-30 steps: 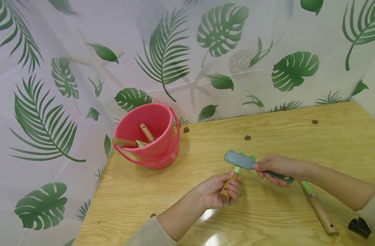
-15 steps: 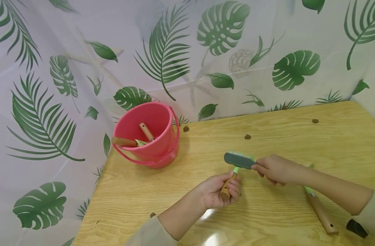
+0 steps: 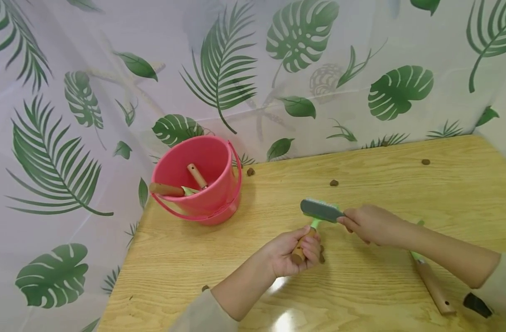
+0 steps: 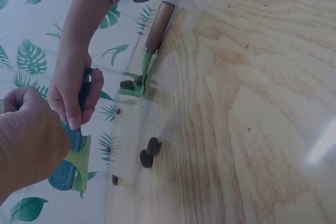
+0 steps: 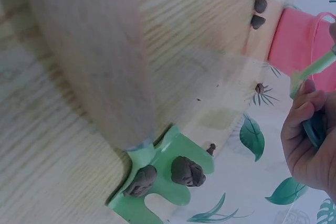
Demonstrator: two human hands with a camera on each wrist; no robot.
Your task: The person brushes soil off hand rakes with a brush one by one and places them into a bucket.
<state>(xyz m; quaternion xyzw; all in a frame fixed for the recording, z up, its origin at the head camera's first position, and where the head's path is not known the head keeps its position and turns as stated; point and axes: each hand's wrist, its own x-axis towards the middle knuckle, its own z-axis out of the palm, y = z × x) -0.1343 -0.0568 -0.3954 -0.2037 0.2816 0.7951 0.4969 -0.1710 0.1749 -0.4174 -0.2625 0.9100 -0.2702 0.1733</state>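
On the left stands the pink bucket (image 3: 214, 199), with wood-handled tools in it. Next comes the left hand (image 3: 290, 252), its fingers curled snugly round the wood handle of the rake (image 3: 315, 224). The rake is up off the bench (image 3: 244, 304), between the two hands, with its green head at the far end. It looks light and stiff, and I think it won't break easily. The wood is smooth, so it could twist if the hold is loose. The best place to grab is the middle of the wood, away from the prongs.

The grey brush (image 3: 321, 210) lies across the rake's head (I can't tell how hard it presses). It looks light too, and its thin handle is the place to hold. The right hand (image 3: 371, 224) has its fingers closed on that handle. Farther right, a fork (image 3: 433, 287) lies on the bench.
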